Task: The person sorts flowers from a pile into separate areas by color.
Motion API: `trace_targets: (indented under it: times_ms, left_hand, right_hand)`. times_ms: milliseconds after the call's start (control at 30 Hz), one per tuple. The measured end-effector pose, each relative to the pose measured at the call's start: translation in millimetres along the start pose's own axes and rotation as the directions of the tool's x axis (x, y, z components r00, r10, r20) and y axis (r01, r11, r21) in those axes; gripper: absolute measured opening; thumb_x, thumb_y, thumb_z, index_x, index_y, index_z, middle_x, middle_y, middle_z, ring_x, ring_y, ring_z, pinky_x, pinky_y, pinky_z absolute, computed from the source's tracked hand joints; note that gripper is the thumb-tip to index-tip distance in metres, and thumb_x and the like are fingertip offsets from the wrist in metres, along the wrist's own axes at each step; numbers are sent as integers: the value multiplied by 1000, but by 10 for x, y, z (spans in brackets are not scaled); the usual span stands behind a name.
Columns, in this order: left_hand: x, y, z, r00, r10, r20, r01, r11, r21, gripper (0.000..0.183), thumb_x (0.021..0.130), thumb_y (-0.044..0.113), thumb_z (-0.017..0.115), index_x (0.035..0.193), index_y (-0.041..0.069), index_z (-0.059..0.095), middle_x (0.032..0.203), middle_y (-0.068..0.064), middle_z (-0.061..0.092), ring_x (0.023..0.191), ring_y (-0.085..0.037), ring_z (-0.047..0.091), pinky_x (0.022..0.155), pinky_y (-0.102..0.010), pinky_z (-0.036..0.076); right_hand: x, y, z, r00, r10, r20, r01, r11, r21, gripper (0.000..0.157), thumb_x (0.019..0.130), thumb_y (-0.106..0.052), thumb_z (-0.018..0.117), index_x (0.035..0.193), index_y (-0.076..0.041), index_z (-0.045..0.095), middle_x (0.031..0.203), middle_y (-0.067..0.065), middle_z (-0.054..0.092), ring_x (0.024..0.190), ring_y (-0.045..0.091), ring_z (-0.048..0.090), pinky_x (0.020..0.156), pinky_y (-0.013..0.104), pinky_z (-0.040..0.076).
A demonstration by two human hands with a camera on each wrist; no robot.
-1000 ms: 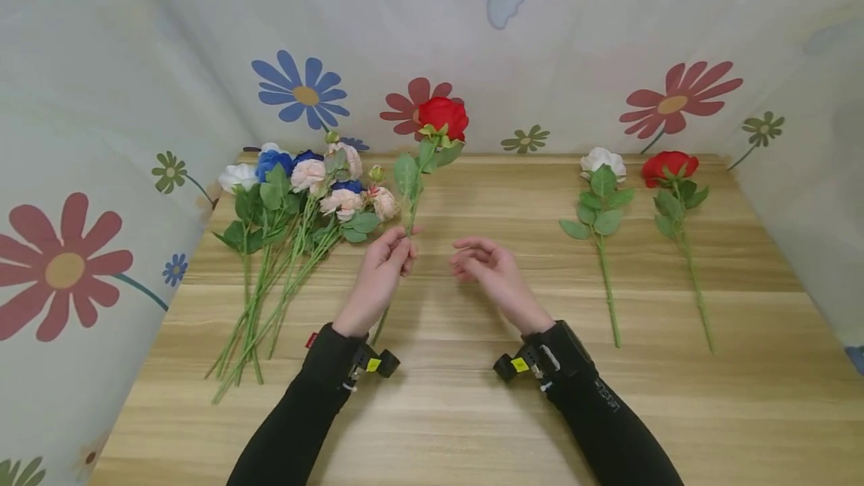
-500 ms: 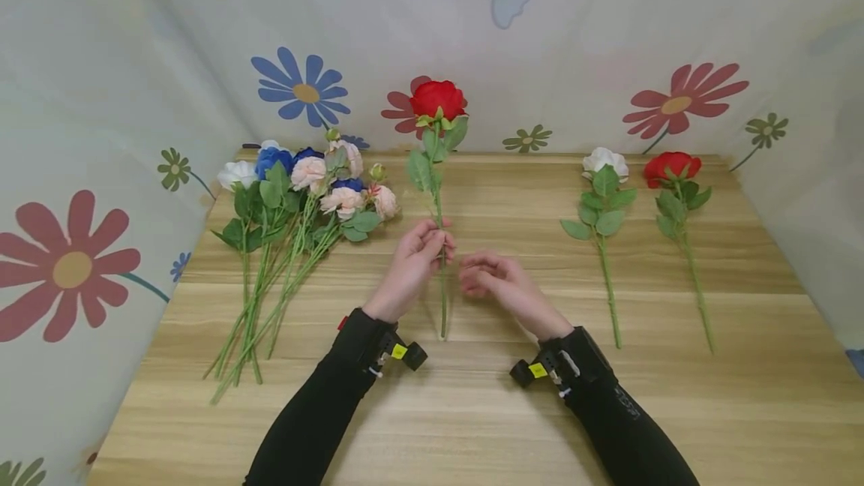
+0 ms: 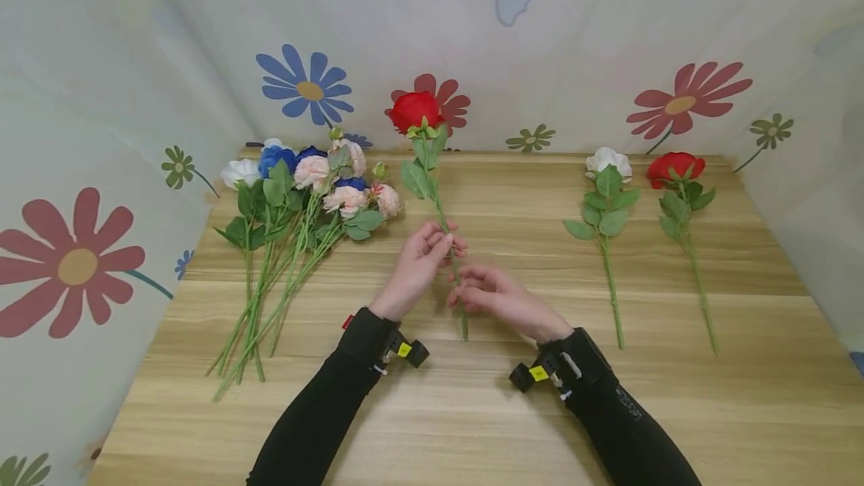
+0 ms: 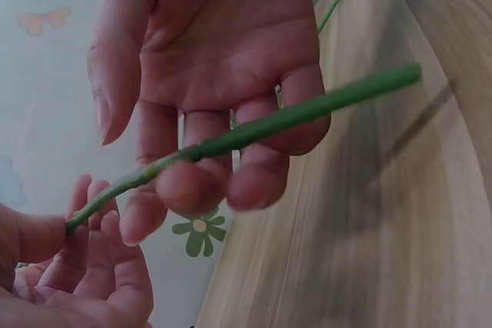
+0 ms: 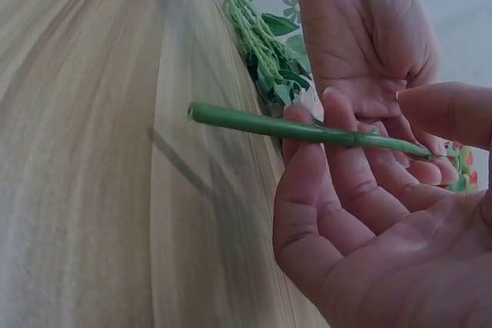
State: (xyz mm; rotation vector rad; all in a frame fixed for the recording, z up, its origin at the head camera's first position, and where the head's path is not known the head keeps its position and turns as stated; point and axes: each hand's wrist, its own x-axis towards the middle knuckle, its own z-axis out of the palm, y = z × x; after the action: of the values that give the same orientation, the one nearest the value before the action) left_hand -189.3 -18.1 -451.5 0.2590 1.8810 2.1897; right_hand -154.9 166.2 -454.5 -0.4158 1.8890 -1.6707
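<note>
In the head view a red rose [image 3: 415, 112] stands raised over the middle of the table, its bloom leaning left. My left hand [image 3: 420, 265] pinches its green stem partway down, between thumb and fingers. Lower on that stem lies my right hand [image 3: 502, 300]. The right wrist view shows the right fingers [image 5: 367, 193] loosely bent against the stem [image 5: 254, 123], with the thumb held away from it. From the left wrist, the stem's cut end [image 4: 407, 76] juts past the right hand's fingers.
On the left of the wooden table [image 3: 472, 426] lies a bunch of white, blue and pink flowers [image 3: 313, 171] with crossed stems. To the right lie a white rose [image 3: 609, 165] and another red rose [image 3: 675, 169]. A flower-printed cloth [image 3: 574, 36] hangs behind.
My left hand has carried the red rose rightward, and its bloom has tipped over to the left. My right hand has come in to touch the lower stem.
</note>
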Motion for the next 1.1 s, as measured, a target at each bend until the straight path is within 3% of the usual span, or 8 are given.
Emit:
trace_targets:
  times_ms: [100,233,400,600,733,833,933,1100]
  left_hand:
    - [-8,-7,5,1000,16,-6,-16,999,39,27,107,9,46,132,1,53,108,-14,70,95,-9,65,101,-45,51]
    - [-12,-19,7,998,56,-11,-54,992,116,27,106,9,48,131,1,54,114,-24,69,100,-19,68,99,-42,53]
    - [-18,-51,-7,995,103,-8,-99,972,211,26,106,11,49,128,-1,55,114,-23,71,107,-32,68,96,-37,54]
    - [-29,-51,-27,994,108,21,-109,950,293,27,107,17,48,128,1,56,115,-19,72,113,-30,67,98,-40,54]
    - [-49,-39,-46,993,116,30,-119,916,384,34,108,20,47,133,-1,55,118,-19,71,109,-31,69,97,-42,56]
    - [-76,-28,-52,992,121,36,-124,874,469,38,107,22,49,138,0,54,119,-18,71,107,-31,70,97,-43,56]
    - [-100,-12,-52,989,135,56,-144,841,522,39,107,23,49,139,2,54,121,-18,70,109,-31,70,98,-43,56]
    - [-139,3,-79,985,153,78,-170,808,564,38,107,22,50,138,3,56,121,-16,70,108,-28,69,96,-42,56]
  right_hand:
    - [4,-2,26,1000,-5,14,5,1000,-6,42,104,-11,50,138,12,44,111,25,66,100,18,67,94,31,55]
    - [15,0,62,1000,-13,16,12,999,34,38,105,-8,47,135,15,43,96,11,65,89,16,65,87,29,56]
    - [17,9,78,1000,-19,20,17,997,80,33,106,-6,42,131,15,41,86,2,63,81,13,64,75,25,55]
    - [16,12,70,999,-35,22,32,995,97,26,106,-3,39,125,15,40,85,1,61,79,13,63,70,23,51]
    - [5,1,61,999,-36,14,34,994,101,23,106,-2,38,123,13,40,85,1,59,77,11,59,68,22,49]
    - [-18,-11,46,999,-36,-8,36,995,96,23,107,-3,36,123,12,39,85,0,58,73,8,55,66,20,46]
    - [-52,-26,17,998,-42,-39,45,995,90,25,109,-6,32,127,12,37,84,-1,56,67,5,49,61,20,39]
    - [-124,-31,-69,994,-64,-90,70,996,58,32,111,-13,29,132,11,35,80,-2,52,61,6,40,55,23,27]
